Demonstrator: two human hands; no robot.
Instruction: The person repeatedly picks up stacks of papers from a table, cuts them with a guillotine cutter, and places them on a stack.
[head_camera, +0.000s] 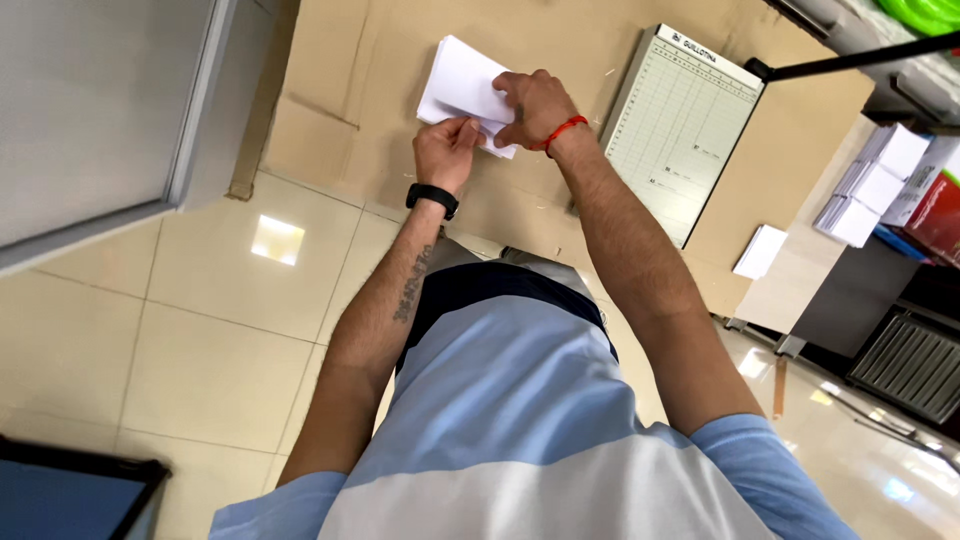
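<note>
**Both hands on a stack of white paper**

Your left hand (447, 150) is curled shut on the near edge of the stack of white paper (460, 82), thumb on top and fingers tucked under it. A black wristband (432, 199) sits on that wrist. Your right hand (532, 106) comes in from the right side and pinches the same stack at its near right corner, fingers bent over the sheets; a red string bracelet (563, 131) circles that wrist. The two hands are just beside each other, with the paper's corner between them.

The stack lies on the cardboard-covered table (330, 110), close to its near edge and roughly midway along it. To the right of your right hand, on the same surface, lies a paper cutter (680, 130) with a gridded white board, tilted, and its black handle (850, 62) reaching toward the far right. Near the right edge of the table rests a small loose pile of white sheets (760, 250). Beyond that edge, more white stacks (875, 185) sit on a separate shelf. Below the table's near edge you see a glossy tiled floor (150, 330).
</note>
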